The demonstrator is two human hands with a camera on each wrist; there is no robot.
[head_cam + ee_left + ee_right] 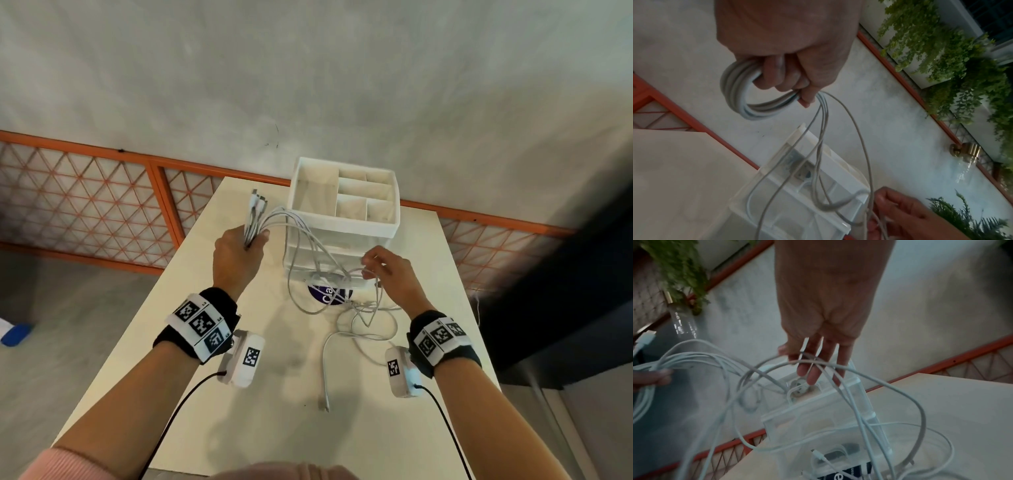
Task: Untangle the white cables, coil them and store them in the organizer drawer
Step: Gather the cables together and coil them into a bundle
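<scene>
Several white cables point(301, 236) run in a tangle between my two hands, in front of the white organizer point(342, 219). My left hand point(239, 250) grips a gathered bundle of them, and their plugs point(257, 202) stick up above the fist. The left wrist view shows that bundle as a coil point(740, 97) under the curled fingers point(777, 73). My right hand point(383, 270) hovers over the organizer's open clear drawer point(818, 426), and its thumb and fingers point(812, 368) pinch loose strands point(859, 369). More cable point(363, 325) lies slack on the table.
The cream table point(205, 342) ends near an orange lattice railing point(102, 205) and a grey wall. One free plug end point(323, 404) lies toward the front. A purple label point(329, 296) shows in the drawer. Green plants point(962, 65) hang beyond the railing.
</scene>
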